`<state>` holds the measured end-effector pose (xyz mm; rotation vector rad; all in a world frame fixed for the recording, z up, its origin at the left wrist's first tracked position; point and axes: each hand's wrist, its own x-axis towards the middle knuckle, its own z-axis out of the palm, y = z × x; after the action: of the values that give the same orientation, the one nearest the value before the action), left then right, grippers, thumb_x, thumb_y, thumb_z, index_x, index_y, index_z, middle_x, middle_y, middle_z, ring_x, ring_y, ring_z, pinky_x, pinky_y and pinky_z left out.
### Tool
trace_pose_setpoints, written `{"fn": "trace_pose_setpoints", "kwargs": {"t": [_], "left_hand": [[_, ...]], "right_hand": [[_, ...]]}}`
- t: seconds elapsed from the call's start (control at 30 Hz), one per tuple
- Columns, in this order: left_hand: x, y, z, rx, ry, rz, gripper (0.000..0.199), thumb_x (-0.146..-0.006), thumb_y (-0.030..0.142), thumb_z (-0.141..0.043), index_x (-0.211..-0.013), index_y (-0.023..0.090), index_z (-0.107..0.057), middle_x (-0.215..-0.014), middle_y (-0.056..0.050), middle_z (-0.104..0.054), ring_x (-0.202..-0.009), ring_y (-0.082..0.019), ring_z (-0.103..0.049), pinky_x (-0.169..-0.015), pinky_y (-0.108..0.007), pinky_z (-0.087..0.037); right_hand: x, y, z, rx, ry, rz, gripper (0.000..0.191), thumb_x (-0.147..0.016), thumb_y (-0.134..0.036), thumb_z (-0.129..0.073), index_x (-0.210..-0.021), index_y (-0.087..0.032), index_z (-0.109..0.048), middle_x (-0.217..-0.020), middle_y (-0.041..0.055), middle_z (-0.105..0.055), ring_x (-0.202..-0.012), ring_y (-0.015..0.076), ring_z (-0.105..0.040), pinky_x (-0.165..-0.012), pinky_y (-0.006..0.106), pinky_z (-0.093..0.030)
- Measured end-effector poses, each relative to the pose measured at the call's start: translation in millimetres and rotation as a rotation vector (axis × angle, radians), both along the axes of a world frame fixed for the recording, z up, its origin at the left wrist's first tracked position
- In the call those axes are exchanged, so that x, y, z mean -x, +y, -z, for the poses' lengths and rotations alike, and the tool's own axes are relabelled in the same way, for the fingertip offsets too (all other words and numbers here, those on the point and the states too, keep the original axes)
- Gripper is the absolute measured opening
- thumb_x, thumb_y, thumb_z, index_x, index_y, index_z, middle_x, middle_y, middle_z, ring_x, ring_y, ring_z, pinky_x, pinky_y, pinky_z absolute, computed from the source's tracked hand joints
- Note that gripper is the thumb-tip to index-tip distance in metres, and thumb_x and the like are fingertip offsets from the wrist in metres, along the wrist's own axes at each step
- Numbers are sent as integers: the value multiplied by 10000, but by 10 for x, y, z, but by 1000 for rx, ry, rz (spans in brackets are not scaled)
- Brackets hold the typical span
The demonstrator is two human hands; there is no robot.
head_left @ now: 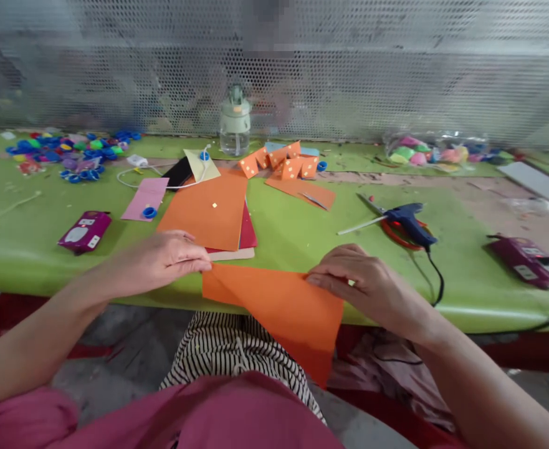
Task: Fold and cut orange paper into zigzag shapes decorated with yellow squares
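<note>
An orange paper sheet [297, 312] hangs over the table's front edge, its top edge drawn out between my two hands. My left hand [174, 260] pinches its upper left corner. Near the upper right corner, my right hand [358, 277] grips the same sheet between thumb and fingers. A small pale yellow piece [351, 283] sits by the right fingers. Just beyond the hands, a larger orange sheet [209, 212] lies on a red book or folder [248, 231].
Dotted orange folded pieces [281, 161] and a bottle [235, 128] stand behind. At right are a blue glue gun [407, 221], scissors [389, 232] and a purple box [529, 259]. Another purple box [85, 232], pink paper [146, 198] and colourful small pieces [75, 153] lie left.
</note>
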<state>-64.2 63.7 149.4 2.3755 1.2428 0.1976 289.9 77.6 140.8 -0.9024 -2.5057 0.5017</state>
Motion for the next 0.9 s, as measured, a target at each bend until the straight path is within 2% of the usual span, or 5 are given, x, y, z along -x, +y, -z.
{"fn": "trace_pose_setpoints", "kwargs": {"t": [0.23, 0.53, 0.6, 0.73, 0.9], "left_hand": [[206, 78, -163, 28, 6, -227, 437, -945, 568, -450, -915, 256, -755, -907, 11, -766, -771, -147, -655, -685, -259, -442], [201, 150, -451, -758, 7, -753, 332, -967, 496, -474, -1051, 282, -713, -994, 34, -761, -832, -191, -671, -790, -361, -493], [55, 72, -373, -995, 37, -698, 240, -954, 412, -522, -1026, 275, -705, -1006, -7, -759, -927, -251, -690, -829, -417, -514], [-466, -83, -78, -1217, 185, -59, 118, -909, 203, -622, -1009, 239, -674, -1036, -33, -760, -1045, -219, -695, -910, -358, -558], [-1053, -91, 338, -1244, 127, 152, 129, -920, 107, -589, -900, 179, -694, -872, -39, -757, -881, -178, -721, -883, -315, -592]], "right_hand": [[-26, 238, -38, 63, 100, 117, 295, -963, -458, -569, -844, -251, -742, -810, 37, -754, -755, 179, -682, -719, 333, -505], [-89, 508, -206, 103, 312, 442, 392, -873, -632, -622, -805, -267, -744, -881, 52, -772, -881, 236, -710, -827, 402, -546], [17, 493, -124, 333, 344, 339, 471, -874, -682, -586, -890, -240, -748, -928, 68, -783, -908, 227, -720, -850, 390, -561], [381, 436, 108, 893, 584, 163, 663, -869, -767, -496, -1153, -196, -676, -1123, 138, -763, -1001, 243, -732, -901, 412, -588], [703, 455, 336, 1034, 704, 274, 421, -842, -484, -731, -1122, -177, -661, -978, 93, -761, -830, 167, -716, -805, 316, -582]]}}
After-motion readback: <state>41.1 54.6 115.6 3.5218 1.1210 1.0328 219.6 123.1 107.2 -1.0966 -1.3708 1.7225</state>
